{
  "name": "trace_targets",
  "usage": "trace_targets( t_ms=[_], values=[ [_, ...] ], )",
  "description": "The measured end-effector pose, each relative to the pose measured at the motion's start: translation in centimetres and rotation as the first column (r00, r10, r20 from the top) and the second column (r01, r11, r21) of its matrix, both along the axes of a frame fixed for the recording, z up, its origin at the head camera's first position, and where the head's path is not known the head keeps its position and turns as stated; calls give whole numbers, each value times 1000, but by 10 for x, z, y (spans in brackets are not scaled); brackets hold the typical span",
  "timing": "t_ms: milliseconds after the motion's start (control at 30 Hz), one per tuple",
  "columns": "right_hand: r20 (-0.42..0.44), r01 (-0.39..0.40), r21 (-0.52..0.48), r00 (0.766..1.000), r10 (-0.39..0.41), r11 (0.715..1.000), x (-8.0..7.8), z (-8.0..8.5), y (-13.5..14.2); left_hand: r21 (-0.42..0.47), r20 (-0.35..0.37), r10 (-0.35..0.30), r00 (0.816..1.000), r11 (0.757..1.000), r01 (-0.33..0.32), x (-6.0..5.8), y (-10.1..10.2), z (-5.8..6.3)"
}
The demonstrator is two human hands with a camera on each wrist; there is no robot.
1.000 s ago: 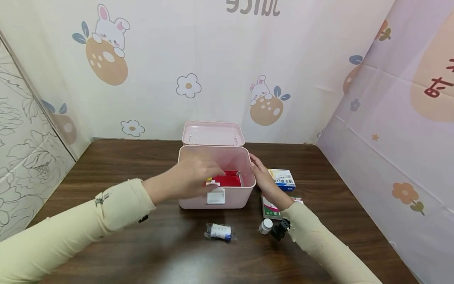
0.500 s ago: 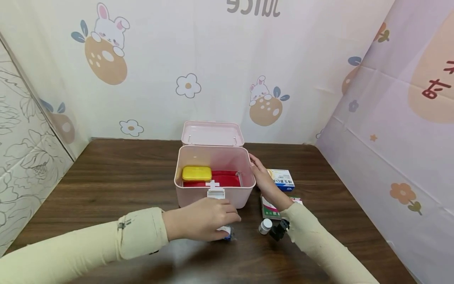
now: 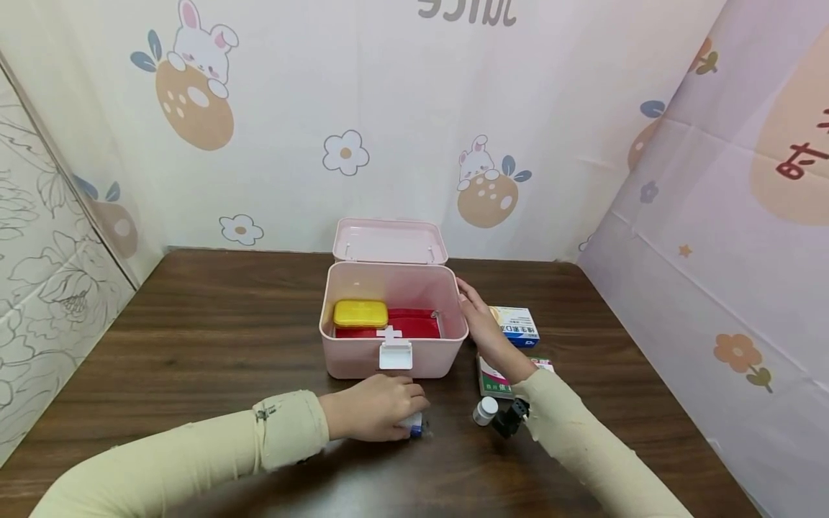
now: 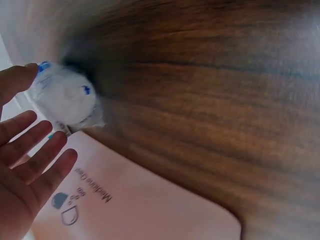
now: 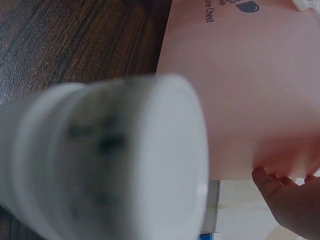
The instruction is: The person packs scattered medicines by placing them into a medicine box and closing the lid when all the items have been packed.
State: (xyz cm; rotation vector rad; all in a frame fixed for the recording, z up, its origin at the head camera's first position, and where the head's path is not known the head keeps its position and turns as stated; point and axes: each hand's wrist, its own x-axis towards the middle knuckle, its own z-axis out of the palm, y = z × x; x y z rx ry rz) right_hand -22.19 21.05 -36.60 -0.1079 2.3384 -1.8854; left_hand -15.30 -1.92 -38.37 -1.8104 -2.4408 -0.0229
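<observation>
My left hand (image 3: 376, 409) is over a small white roll in clear plastic wrap (image 3: 415, 424), in front of the box. In the left wrist view the wrapped roll (image 4: 67, 97) shows a round white end with a blue mark; my thumb tip is right at its edge and the fingers are extended. An open pink medicine chest (image 3: 346, 360) stands on the table with its lid raised. Inside are a yellow case (image 3: 360, 314) and a red pouch (image 3: 414, 327). My right hand (image 3: 482, 327) rests against the chest's right wall, fingertips on it (image 5: 287, 200).
A white bottle (image 3: 485, 411) stands right of the roll; blurred, it fills much of the right wrist view. A green and white carton (image 3: 495, 385) and a blue and white carton (image 3: 518, 324) lie beside my right arm. A patterned cloth hangs behind the wooden table (image 3: 227, 345).
My left hand has moved from over the chest down to the wrapped roll in front of it, uncovering the yellow case. My right hand has stayed on the chest's side.
</observation>
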Motion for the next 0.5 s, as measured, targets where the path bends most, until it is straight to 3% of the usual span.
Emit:
trace_targets(
  t_ms=[200,500],
  values=[
    [9,5,0,1000,-5,1000,-1,-1,0,5,16,4,1000,1000,-4,0,0,-8],
    [5,4,-4,1000,-4,1000,-2,-1,0,12,117,20,993,1000,-21,3,0,-8]
  ],
)
